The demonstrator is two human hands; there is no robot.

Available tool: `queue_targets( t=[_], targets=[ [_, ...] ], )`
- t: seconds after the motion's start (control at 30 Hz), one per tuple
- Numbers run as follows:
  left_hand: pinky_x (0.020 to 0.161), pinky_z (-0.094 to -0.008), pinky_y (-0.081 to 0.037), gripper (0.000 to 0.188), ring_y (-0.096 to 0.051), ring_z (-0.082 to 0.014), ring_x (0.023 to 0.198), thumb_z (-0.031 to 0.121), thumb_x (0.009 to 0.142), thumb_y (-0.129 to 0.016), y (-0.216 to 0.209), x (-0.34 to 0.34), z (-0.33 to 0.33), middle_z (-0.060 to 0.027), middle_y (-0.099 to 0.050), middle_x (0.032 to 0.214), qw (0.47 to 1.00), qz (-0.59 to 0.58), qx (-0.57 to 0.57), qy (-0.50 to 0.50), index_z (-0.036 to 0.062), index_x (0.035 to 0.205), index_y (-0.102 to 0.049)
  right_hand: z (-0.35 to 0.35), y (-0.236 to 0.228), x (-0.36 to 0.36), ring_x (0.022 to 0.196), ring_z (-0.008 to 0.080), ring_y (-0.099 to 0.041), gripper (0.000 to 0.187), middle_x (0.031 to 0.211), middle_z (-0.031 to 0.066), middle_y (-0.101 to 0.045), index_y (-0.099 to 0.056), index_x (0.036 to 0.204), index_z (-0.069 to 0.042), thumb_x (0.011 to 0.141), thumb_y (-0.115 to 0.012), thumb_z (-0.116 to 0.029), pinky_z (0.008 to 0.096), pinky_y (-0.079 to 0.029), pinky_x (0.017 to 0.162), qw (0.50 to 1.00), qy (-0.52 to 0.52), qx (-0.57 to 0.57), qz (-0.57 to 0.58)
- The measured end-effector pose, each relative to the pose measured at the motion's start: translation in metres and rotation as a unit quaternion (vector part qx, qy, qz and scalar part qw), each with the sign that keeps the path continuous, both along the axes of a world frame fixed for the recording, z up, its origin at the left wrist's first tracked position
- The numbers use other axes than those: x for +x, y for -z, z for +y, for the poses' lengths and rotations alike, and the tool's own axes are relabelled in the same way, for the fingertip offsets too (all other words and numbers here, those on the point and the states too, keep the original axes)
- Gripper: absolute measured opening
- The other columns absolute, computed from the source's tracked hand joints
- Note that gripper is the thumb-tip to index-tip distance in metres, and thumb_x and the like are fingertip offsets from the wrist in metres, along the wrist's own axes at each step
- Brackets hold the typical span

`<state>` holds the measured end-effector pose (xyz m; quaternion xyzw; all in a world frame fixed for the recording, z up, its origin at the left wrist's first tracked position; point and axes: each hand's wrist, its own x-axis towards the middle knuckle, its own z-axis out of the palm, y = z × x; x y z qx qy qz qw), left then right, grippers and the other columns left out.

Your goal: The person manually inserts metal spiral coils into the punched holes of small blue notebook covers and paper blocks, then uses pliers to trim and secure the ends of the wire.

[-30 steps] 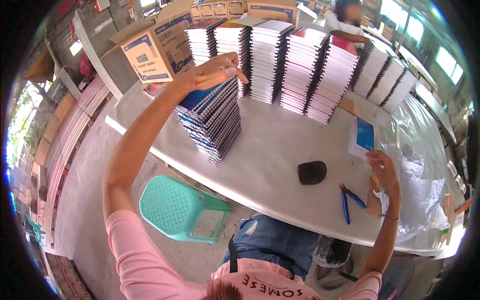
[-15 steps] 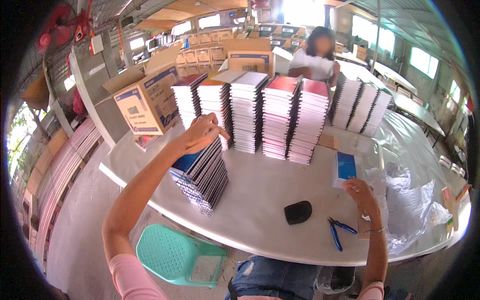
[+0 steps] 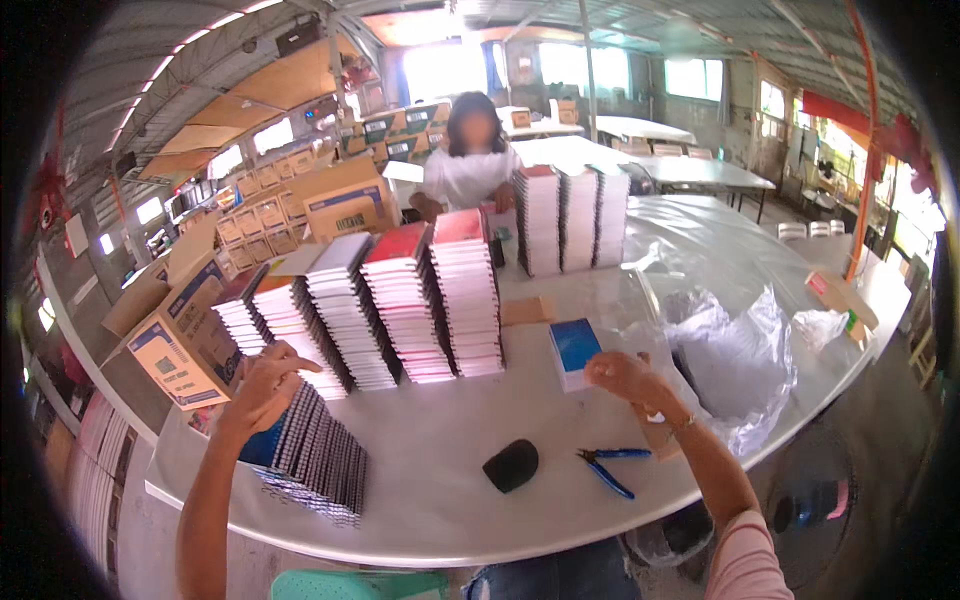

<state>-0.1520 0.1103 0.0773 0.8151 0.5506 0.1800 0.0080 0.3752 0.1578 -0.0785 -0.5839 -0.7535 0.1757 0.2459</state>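
Observation:
My left hand (image 3: 268,388) is over the top of a stack of blue-covered spiral notebooks (image 3: 310,440) at the table's near left. Its index finger stretches out to the right, and I see nothing held in it. On the right, a small pile of blue-topped cards or booklets (image 3: 574,346) lies on the table. The closed fingers of my right hand (image 3: 628,380) are at its near right corner; what they pinch, if anything, is hidden. Between my hands lie a flat black pad (image 3: 511,466) and blue-handled pliers (image 3: 612,472).
Tall stacks of spiral notebooks (image 3: 405,300) stand across the table, with more stacks (image 3: 570,220) behind. Crumpled clear plastic (image 3: 735,360) lies at right. An open carton (image 3: 185,335) stands at left. A person in white (image 3: 475,170) is across the table. A green stool (image 3: 350,585) is below.
My view has swung to the right, so the table's contents appear shifted left. My left hand stays over the blue notebooks; my right hand remains at the small blue pile.

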Motion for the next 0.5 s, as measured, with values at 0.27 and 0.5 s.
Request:
queue_targets(
  t=[0.27, 0.5],
  targets=[
    [0.097, -0.0434, -0.035, 0.025, -0.054, -0.0289, 0.098, 0.002, 0.081, -0.059, -0.027, 0.072, -0.068, -0.0102, -0.055, 0.098, 0.978, 0.113, 0.165, 0.056, 0.0072, 0.103, -0.069, 0.035, 0.031, 0.005, 0.1, 0.0345, -0.061, 0.04, 0.107, 0.0183, -0.064, -0.061, 0.111, -0.004, 0.089, -0.066, -0.036, 0.0413, -0.049, 0.085, 0.986, 0.113, 0.118, 0.021],
    [0.093, -0.0429, -0.044, 0.034, -0.056, -0.0296, 0.103, 0.005, 0.083, -0.061, 0.028, 0.137, -0.11, -0.011, -0.058, 0.107, 0.982, 0.046, -0.02, 0.184, 0.0123, 0.115, -0.068, 0.068, 0.053, 0.006, 0.082, 0.026, -0.064, 0.05, 0.09, 0.0153, -0.067, -0.063, 0.101, 0.005, 0.083, -0.073, -0.041, 0.0387, -0.05, 0.071, 0.978, 0.155, 0.026, 0.138]
  ],
)
